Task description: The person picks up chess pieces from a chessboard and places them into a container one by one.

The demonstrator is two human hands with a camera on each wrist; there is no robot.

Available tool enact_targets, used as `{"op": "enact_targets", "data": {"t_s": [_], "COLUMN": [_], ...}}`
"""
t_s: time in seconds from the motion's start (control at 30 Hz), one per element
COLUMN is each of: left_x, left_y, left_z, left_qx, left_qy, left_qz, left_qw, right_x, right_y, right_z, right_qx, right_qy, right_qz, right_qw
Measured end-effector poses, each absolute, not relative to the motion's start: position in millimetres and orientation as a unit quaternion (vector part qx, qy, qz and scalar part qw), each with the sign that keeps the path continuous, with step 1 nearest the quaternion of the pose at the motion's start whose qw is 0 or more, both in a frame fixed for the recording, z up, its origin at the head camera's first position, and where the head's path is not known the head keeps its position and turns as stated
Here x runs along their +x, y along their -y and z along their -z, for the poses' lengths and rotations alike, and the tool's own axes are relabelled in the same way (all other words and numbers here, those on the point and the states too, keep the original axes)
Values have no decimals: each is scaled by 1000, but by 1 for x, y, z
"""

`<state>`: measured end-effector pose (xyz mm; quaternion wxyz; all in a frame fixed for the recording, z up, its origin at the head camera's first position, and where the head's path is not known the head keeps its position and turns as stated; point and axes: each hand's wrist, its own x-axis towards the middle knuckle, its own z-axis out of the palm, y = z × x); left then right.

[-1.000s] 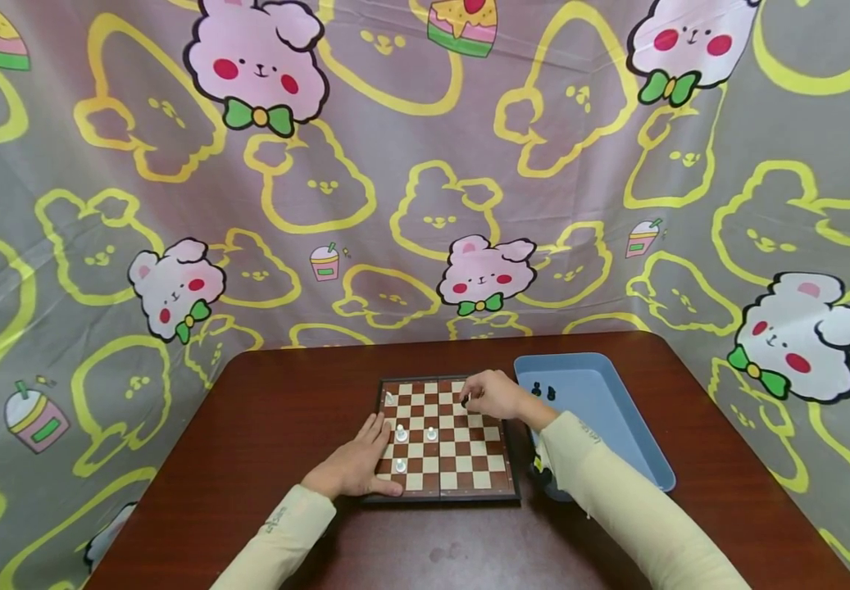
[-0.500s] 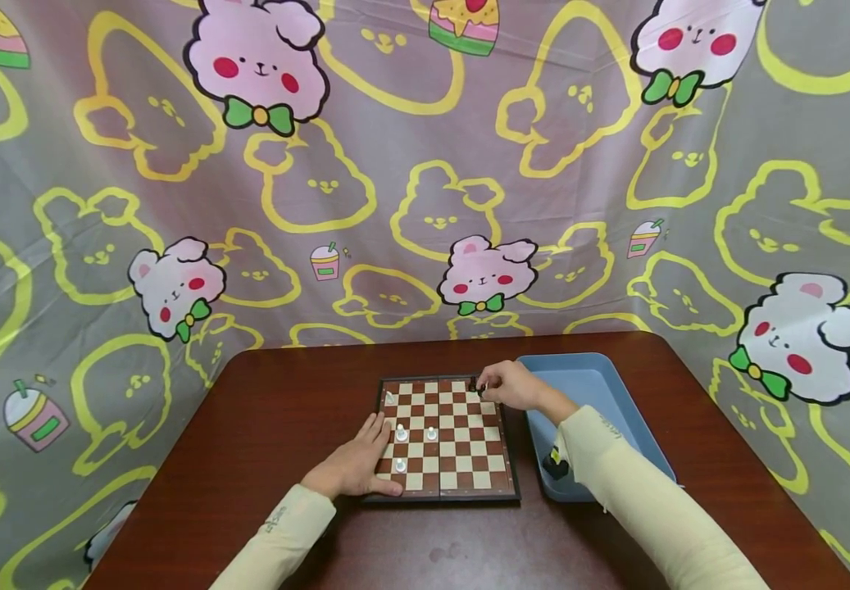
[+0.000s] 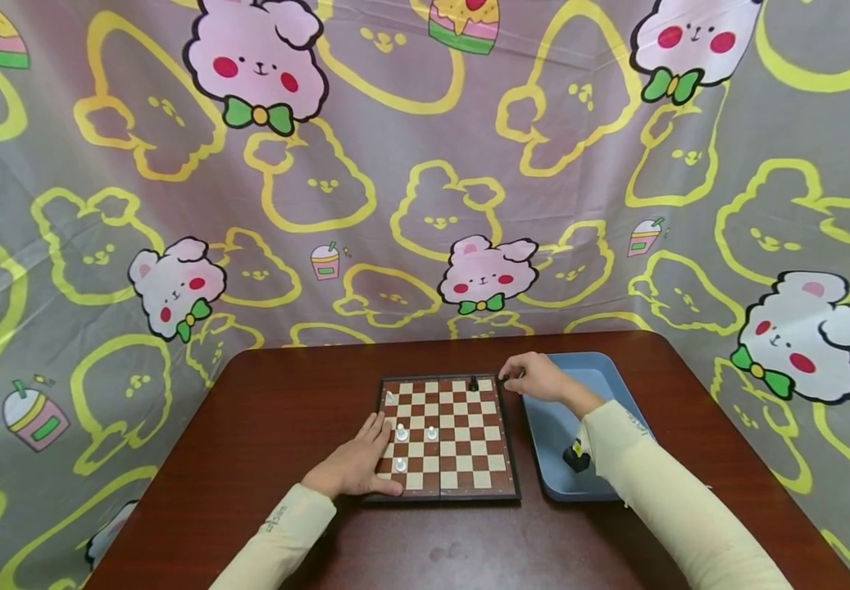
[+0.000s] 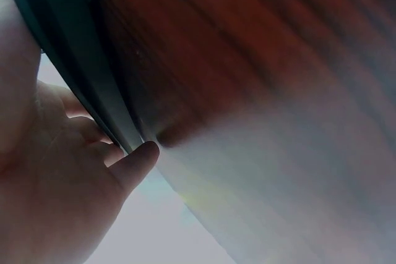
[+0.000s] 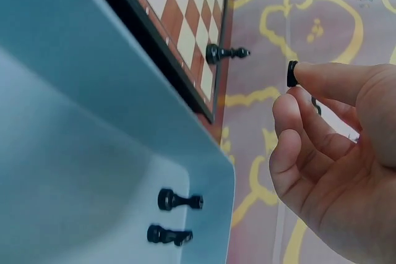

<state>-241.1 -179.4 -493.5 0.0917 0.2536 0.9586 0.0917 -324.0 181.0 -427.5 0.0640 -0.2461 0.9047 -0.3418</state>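
My right hand pinches a small black chess piece between thumb and forefinger, just past the far right corner of the chessboard. Mostly its base shows; fingers hide the rest. On the board's far row a taller black chess piece stands upright. My left hand rests along the board's left edge, fingers straight, thumb at the near edge; the left wrist view shows the board's dark rim against this hand. White pawns and other white pieces stand on the left half.
A blue tray lies right of the board, partly under my right forearm. Inside it, a black chess piece and a black knight stand near the far end. The brown table meets a patterned curtain behind.
My right hand has moved from over the board's far right part to the right, toward the tray, with a black chess piece in its fingers. The standing black piece is uncovered. Left hand unmoved.
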Motion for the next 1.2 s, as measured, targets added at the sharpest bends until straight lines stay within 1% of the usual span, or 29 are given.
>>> {"op": "enact_targets", "data": {"t_s": [0.5, 0.8, 1.2], "left_x": [-241, -240, -238], "left_y": [180, 180, 180], "left_z": [494, 493, 491], "left_qx": [254, 260, 257], "left_qy": [-958, -957, -957], "left_qz": [-94, -98, -99], "left_qw": [92, 86, 94], "right_x": [-326, -328, -329], "right_y": [-221, -240, -265], "right_z": [428, 433, 444], "right_qx": [-207, -186, -163], "right_qy": [-909, -912, -914], "right_qz": [357, 361, 365], "right_qw": [55, 65, 72]}}
